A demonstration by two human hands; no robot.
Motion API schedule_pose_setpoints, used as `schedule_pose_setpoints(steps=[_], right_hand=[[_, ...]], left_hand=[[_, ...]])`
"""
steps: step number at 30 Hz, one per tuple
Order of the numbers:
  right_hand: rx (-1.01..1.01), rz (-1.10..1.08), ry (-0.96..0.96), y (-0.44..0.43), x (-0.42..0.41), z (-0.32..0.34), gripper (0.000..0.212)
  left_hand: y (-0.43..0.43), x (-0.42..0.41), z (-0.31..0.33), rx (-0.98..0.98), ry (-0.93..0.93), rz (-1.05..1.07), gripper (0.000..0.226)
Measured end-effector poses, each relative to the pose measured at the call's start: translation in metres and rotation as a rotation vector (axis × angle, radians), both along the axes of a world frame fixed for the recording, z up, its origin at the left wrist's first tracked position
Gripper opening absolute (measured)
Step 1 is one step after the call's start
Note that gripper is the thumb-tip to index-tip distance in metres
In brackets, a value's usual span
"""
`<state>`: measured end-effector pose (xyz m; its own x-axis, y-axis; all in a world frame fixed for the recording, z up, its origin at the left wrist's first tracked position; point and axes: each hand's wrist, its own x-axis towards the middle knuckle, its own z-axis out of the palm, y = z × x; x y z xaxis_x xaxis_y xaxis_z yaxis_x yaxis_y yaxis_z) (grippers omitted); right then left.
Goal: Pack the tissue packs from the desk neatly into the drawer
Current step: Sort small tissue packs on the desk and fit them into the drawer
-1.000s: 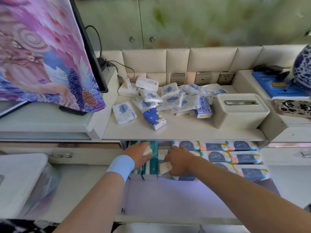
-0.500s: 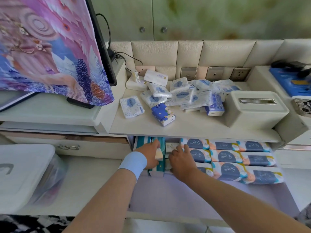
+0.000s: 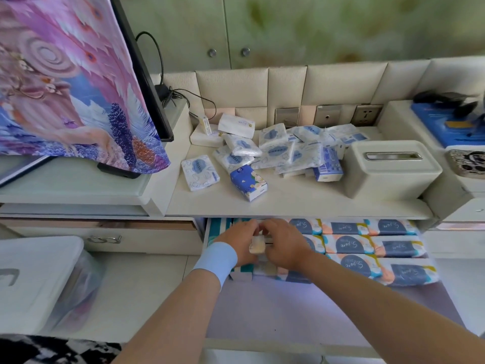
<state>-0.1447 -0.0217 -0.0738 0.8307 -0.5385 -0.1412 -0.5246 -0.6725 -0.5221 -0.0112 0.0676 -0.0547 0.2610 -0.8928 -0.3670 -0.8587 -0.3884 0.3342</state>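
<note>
- Right now both hands meet inside the open drawer, near its back left part.
- The left hand has its grip curled round a small pale tissue pack.
- The right hand meets the same pack from 3 o'clock, and its grip is curled on it too.
- A light blue wristband sits on the left wrist.
- Teal striped packs stand in the drawer at 9 o'clock of the hands, partly hidden under them.
- Navy and orange packs lie in neat rows at 3 o'clock of the hands, touching each other.
- On the tabletop, at 12 o'clock of the hands, a messy heap of white and blue packs waits.
- A blue flowered pack lies at 7 o'clock of the heap, near the front.
- One white pack lies alone just at 9 o'clock of the flowered one.
- A cream tissue box stands at 3 o'clock of the heap, just beside it.
</note>
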Motion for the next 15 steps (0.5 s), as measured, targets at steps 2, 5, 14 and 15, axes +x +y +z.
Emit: schedule_pose_setpoints(steps=[2, 5, 14, 15], right_hand=[[0.163, 0.009, 0.006, -0.001, -0.006, 0.01, 0.041], [0.0, 0.082, 0.084, -0.002, -0.014, 0.01, 0.044], [-0.451, 0.351, 0.278, -0.001, -0.022, -0.015, 0.056], [-0.465, 0.39, 0.297, -0.001, -0.021, -0.016, 0.056]], left_hand=[[-0.006, -0.007, -0.001, -0.042, 0.065, 0.056, 0.037], [-0.01, -0.015, -0.005, -0.074, 0.063, 0.064, 0.026], [-0.001, -0.004, -0.021, 0.029, -0.228, -0.186, 0.075], [0.0, -0.003, -0.022, 0.045, -0.213, -0.173, 0.079]])
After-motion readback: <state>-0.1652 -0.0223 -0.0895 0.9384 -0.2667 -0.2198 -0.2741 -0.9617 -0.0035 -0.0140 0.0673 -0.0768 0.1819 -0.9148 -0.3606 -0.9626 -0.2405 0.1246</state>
